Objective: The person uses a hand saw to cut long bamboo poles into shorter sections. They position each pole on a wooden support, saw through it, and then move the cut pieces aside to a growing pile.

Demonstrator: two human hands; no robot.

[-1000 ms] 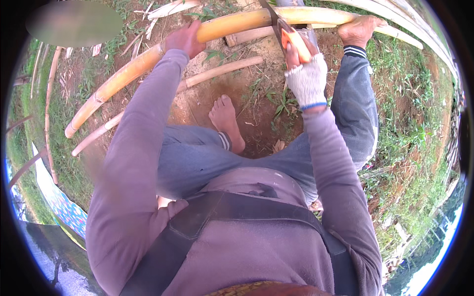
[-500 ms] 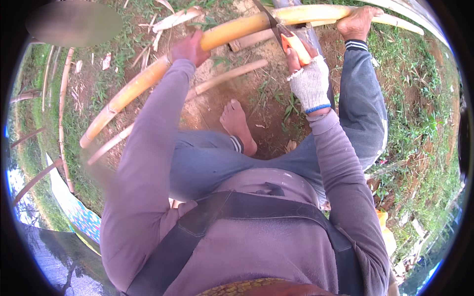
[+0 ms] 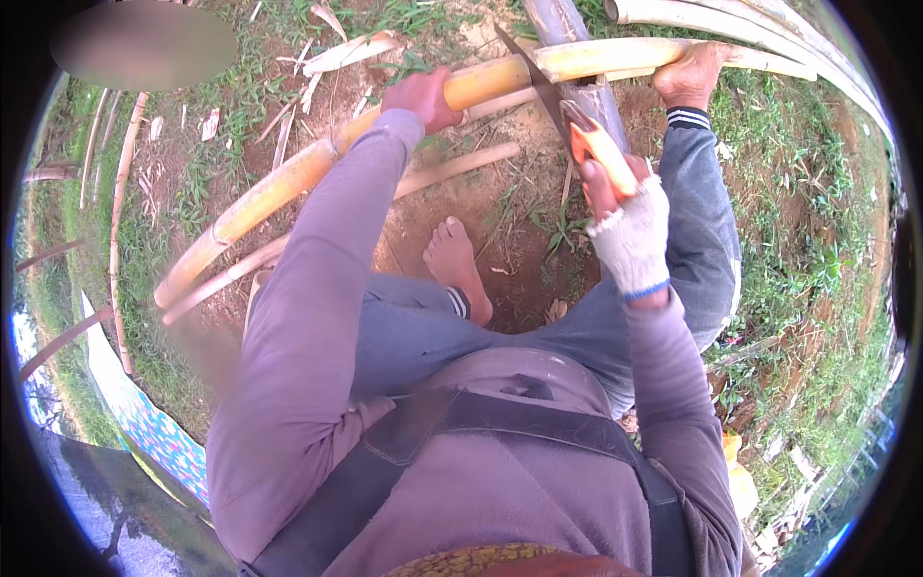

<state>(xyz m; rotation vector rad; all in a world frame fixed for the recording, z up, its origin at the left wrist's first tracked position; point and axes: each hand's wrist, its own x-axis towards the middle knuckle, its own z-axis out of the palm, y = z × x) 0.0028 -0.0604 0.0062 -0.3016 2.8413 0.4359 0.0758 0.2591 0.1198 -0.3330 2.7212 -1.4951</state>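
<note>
A long yellow bamboo pole (image 3: 279, 195) runs from the lower left to the upper right, over a grey log (image 3: 602, 108). Bare and wrapped round the pole, my left hand (image 3: 423, 99) grips it left of the saw. My right hand (image 3: 630, 207), in a white fingerless knit glove with a blue cuff edge, is closed on the orange handle of a handsaw (image 3: 550, 96). The dark blade lies across the pole just left of the log. My right foot (image 3: 690, 75) presses on the pole beyond the log.
A thinner pole (image 3: 460, 168) lies on the soil below the big one. More bamboo poles (image 3: 716, 21) are stacked at the upper right. Dry husks (image 3: 348, 53) and sawdust litter the ground. My left foot (image 3: 460, 264) stands on bare soil.
My right hand has drawn the saw back toward me and slightly right. My left hand now sits further right along the pole, closer to the blade.
</note>
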